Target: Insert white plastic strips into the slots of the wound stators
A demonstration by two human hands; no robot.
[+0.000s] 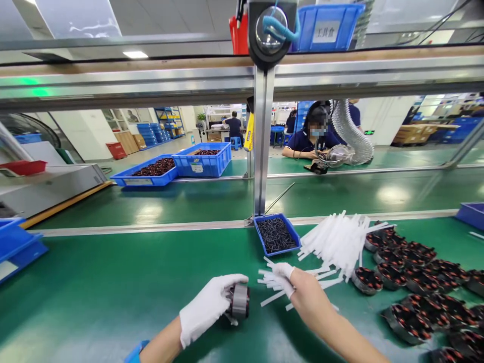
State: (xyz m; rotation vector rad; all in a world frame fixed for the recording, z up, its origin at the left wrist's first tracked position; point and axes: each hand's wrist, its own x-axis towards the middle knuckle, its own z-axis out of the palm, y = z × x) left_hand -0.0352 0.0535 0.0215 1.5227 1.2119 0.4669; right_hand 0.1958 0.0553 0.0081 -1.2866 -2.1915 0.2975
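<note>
My left hand, in a white glove, is closed around a stator, a grey ring-shaped motor core with dark and reddish windings. It is held tilted on its side, the glove hiding its left part. To the right, my right hand, with white covers on the fingers and bare skin behind, pinches among loose white strips. Strip ends stick out on both sides of the fingers; how many are gripped is hidden. Behind it lies a large heap of white strips.
Several stators crowd the right of the green bench. A small blue tray holds short black pieces. Blue bins of dark reddish parts stand on the far bench. A metal post rises ahead. A masked person works opposite.
</note>
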